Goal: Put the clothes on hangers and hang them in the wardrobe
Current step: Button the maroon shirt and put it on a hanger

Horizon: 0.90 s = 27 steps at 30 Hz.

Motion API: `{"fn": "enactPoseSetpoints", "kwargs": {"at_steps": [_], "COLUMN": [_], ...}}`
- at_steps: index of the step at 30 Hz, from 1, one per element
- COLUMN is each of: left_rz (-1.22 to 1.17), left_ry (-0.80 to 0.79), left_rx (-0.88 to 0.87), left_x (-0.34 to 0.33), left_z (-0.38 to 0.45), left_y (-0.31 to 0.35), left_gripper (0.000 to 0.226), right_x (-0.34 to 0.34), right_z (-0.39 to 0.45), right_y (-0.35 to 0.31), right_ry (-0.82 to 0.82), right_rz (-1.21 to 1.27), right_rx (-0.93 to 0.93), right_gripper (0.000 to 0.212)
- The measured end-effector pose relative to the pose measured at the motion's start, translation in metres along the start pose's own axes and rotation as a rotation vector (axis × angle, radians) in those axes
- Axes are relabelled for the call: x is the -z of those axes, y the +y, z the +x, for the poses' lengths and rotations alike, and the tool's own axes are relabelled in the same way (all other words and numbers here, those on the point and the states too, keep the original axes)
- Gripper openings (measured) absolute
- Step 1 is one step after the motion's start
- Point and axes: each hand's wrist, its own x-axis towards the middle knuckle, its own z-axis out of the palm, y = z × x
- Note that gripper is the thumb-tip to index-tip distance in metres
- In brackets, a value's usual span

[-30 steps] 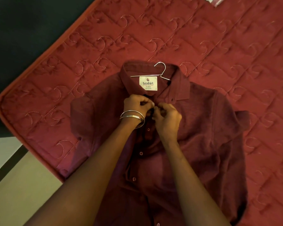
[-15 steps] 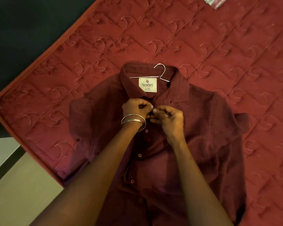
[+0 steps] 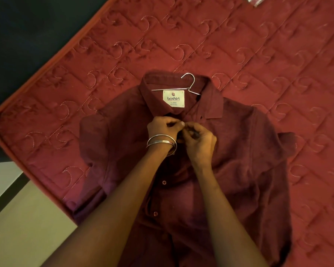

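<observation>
two hands (image 3: pixel 181 135), one shirt (image 3: pixel 239 160), one hanger (image 3: pixel 189 87)

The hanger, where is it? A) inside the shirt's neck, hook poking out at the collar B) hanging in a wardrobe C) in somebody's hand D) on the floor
A: the hanger lies in the neck of the shirt, its hook sticking out past the collar, while the left hand and right hand pinch the shirt front just below the collar.

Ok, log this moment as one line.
step: buttoning top of maroon shirt | left hand: pinching placket | right hand: pinching placket | hanger: inside collar | shirt: flat on mattress
</observation>
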Motion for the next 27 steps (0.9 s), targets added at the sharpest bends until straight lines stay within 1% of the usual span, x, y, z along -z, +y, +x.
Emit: {"fn": "enactPoseSetpoints", "kwargs": {"at_steps": [3, 5, 8, 10, 12, 14, 18, 20, 21, 24, 27], "left_rz": [0.002, 0.003, 0.009, 0.059, 0.131, 0.163, 0.122, 0.12, 0.117, 0.092, 0.034], "left_ry": [0.044, 0.072, 0.078, 0.053, 0.002, -0.022, 0.039, 0.046, 0.046, 0.059, 0.077], "left_rx": [0.017, 0.028, -0.006, -0.053, -0.106, -0.135, -0.151, -0.164, -0.157, -0.108, -0.025], "left_x": [-0.0021, -0.0046, -0.0062, -0.0049, -0.003, -0.0025, -0.0024, -0.0029, -0.0034, -0.0053, -0.0068], "left_z": [0.0009, 0.0005, -0.001, 0.0003, 0.0033, 0.0044, 0.005, 0.0048, 0.0049, 0.0048, 0.0056], "left_y": [-0.0006, 0.0004, 0.0033, 0.0036, 0.0027, 0.002, 0.0012, 0.0, -0.0005, -0.0008, 0.0012], "left_gripper": [0.011, 0.01, 0.011, 0.02, 0.037, 0.042, 0.032, 0.03, 0.028, 0.025, 0.023], "right_x": [0.0011, 0.0011, 0.0013, 0.0021, 0.0024, 0.0021, 0.002, 0.0033, 0.0035, 0.0041, 0.0062], "right_z": [-0.0015, -0.0032, -0.0078, -0.01, -0.0098, -0.0085, -0.0081, -0.0083, -0.0085, -0.0088, -0.0079], "right_y": [0.0003, -0.0009, 0.0013, 0.0026, 0.0033, 0.003, -0.0009, -0.0011, -0.0013, -0.0022, -0.0039], "right_ry": [-0.006, 0.005, 0.033, 0.037, 0.038, 0.05, 0.049, 0.046, 0.053, 0.048, 0.001], "right_rz": [-0.005, 0.03, 0.092, 0.117, 0.188, 0.276, 0.326, 0.349, 0.353, 0.284, 0.07], "right_rx": [0.024, -0.003, -0.056, -0.076, -0.12, -0.169, -0.175, -0.168, -0.165, -0.117, 0.025], "right_gripper": [0.009, 0.008, 0.007, 0.007, 0.005, 0.009, 0.008, 0.003, 0.004, 0.007, 0.008]}}
